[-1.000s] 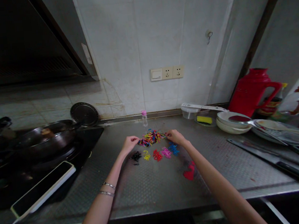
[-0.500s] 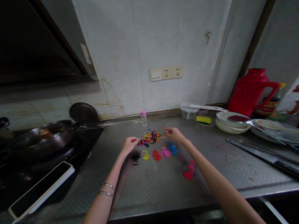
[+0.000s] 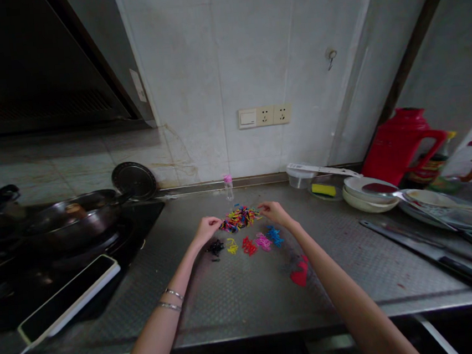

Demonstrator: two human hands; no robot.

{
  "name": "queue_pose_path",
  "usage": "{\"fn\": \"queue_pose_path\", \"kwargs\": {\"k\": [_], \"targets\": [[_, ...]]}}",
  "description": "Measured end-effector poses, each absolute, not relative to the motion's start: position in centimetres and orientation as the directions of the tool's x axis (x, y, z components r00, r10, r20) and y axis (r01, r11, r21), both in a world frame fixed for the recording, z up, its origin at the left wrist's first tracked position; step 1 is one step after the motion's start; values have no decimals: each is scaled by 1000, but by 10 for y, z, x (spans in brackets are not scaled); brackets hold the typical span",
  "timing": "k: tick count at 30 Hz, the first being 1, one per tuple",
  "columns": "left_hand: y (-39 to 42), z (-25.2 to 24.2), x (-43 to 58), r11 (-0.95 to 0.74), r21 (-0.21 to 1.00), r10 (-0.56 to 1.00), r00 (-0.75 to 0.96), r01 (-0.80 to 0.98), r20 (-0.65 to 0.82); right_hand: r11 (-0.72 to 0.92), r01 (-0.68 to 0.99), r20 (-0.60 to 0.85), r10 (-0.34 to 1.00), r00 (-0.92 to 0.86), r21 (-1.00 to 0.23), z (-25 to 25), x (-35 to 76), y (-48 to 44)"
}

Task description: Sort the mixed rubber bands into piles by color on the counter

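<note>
A mixed heap of small coloured bands (image 3: 240, 218) lies on the steel counter (image 3: 246, 287). In front of it sit small sorted piles: black (image 3: 215, 248), yellow (image 3: 231, 246), red (image 3: 248, 246), pink (image 3: 263, 242) and blue (image 3: 274, 235). My left hand (image 3: 206, 228) rests at the heap's left edge with its fingers curled in a pinch. At the right edge, my right hand (image 3: 275, 212) also has its fingers pinched together. What either pinch holds is too small to make out. A red shape (image 3: 300, 275) lies beside my right forearm.
A small bottle with a pink cap (image 3: 228, 187) stands behind the heap. Left are a stove with a dark pan (image 3: 70, 215) and a phone (image 3: 66, 297) on a cable. Right are stacked plates (image 3: 366, 191), a sponge (image 3: 323, 189), a red jug (image 3: 402, 141) and long utensils (image 3: 435, 255).
Both hands stay at the heap's edges; the right hand has crept slightly up and left. The view has shifted a little.
</note>
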State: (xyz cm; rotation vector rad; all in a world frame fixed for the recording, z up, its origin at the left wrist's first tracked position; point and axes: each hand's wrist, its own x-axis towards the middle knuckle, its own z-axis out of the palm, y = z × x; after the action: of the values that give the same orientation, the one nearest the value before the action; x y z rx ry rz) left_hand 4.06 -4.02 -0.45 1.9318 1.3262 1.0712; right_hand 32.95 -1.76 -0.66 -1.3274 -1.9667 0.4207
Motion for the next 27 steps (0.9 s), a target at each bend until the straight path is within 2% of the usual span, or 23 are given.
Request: {"fn": "queue_pose_path", "kwargs": {"k": [9, 21, 27], "targets": [[-44, -6, 48, -377, 824, 926, 202, 423, 320, 475, 599, 398, 877, -268, -644, 8, 314, -30], [-54, 1, 61, -472, 834, 855, 378, 285, 355, 621, 489, 381, 774, -506, -612, 30, 248, -56], [-59, 10, 59, -514, 776, 842, 388, 366, 375, 640, 470, 387, 756, -528, -608, 36, 238, -64]]}}
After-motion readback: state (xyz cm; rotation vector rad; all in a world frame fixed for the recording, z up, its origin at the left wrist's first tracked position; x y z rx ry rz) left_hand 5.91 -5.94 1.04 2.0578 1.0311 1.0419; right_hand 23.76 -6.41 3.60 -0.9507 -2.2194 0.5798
